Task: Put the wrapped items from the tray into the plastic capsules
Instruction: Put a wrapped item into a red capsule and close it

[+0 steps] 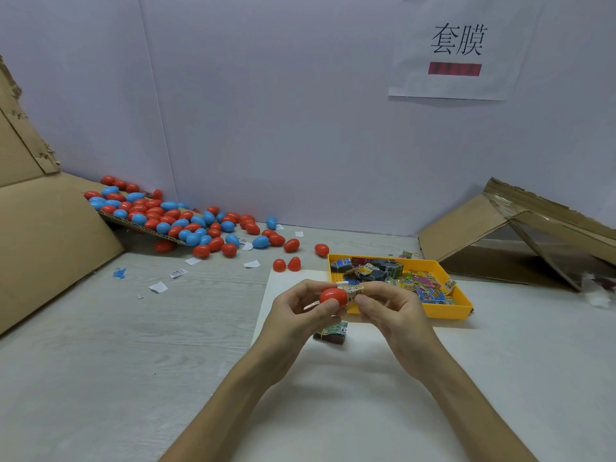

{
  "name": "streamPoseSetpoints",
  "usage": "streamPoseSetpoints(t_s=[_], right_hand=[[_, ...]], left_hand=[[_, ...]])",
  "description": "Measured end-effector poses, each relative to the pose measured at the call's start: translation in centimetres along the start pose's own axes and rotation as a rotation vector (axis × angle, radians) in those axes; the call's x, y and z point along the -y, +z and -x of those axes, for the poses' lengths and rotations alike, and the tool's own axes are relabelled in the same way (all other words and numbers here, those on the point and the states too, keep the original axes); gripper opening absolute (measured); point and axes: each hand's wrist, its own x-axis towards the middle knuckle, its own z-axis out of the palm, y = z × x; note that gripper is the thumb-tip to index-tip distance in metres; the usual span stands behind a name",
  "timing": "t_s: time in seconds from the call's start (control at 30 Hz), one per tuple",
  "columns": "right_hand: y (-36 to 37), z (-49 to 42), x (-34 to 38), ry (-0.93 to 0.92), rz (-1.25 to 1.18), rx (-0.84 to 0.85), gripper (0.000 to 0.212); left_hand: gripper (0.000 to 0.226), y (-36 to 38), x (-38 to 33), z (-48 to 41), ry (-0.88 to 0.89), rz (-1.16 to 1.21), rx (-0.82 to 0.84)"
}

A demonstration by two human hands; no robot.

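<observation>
My left hand [301,311] grips a red capsule half [332,296] above the white mat. My right hand [383,303] pinches a small wrapped item [354,291] whose end sits at the capsule's open mouth. Just behind my hands, a yellow tray [446,310] holds several colourful wrapped items [413,281]. One more wrapped item [331,333] lies on the mat under my hands. An open red capsule [286,264] lies in two halves behind the mat.
A heap of red and blue capsules [186,221] spills from a cardboard flap at the back left. Cardboard boxes stand at the left [50,235] and back right [520,235]. Paper scraps [158,287] litter the grey table. A paper sign [456,45] hangs on the wall.
</observation>
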Motion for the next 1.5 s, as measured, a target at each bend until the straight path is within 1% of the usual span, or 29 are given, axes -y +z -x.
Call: streamPoseSetpoints(t_s=[0.13,0.33,0.47,0.53,0.63,0.73,0.83,1.0,1.17,1.23,1.33,1.5], right_hand=[[-0.06,0.02,0.01,0.035,0.040,0.018,0.026],[0.21,0.09,0.11,0.120,-0.062,0.131,0.029],[0.15,0.13,0.18,0.137,-0.064,0.158,0.027],[0.13,0.14,0.20,0.140,-0.082,0.171,0.023],[0.16,0.09,0.06,0.149,-0.129,0.153,0.020],[0.26,0.01,-0.09,0.149,-0.151,0.098,0.018],[0.26,0.01,-0.08,0.144,-0.132,0.094,0.017],[0.09,0.15,0.20,0.131,-0.068,0.177,0.017],[0.14,0.15,0.21,0.133,-0.062,0.167,0.016],[0.27,0.11,0.17,0.126,-0.057,0.134,0.020],[0.24,0.08,0.12,0.097,0.020,0.095,0.027],[0.09,0.11,0.04,0.084,0.063,0.140,0.027]], left_hand=[[0.038,-0.24,-0.06,-0.04,0.001,-0.033,-0.005],[0.042,-0.31,-0.16,0.02,0.002,-0.028,-0.001],[0.043,-0.45,-0.14,0.05,-0.005,-0.002,0.030],[0.039,-0.41,-0.11,0.06,-0.013,0.008,0.033],[0.033,-0.30,-0.08,0.00,-0.022,0.000,0.026],[0.034,-0.33,-0.07,-0.02,-0.018,-0.007,0.019],[0.038,-0.32,-0.09,0.03,-0.019,-0.012,0.022],[0.046,-0.37,-0.07,-0.09,-0.029,-0.034,0.023],[0.037,-0.27,-0.17,0.06,-0.012,-0.077,0.054],[0.036,-0.32,-0.11,0.06,-0.014,-0.080,0.059],[0.034,-0.21,0.00,0.06,-0.027,-0.090,0.050],[0.030,-0.24,0.03,0.00,-0.024,-0.089,0.041]])
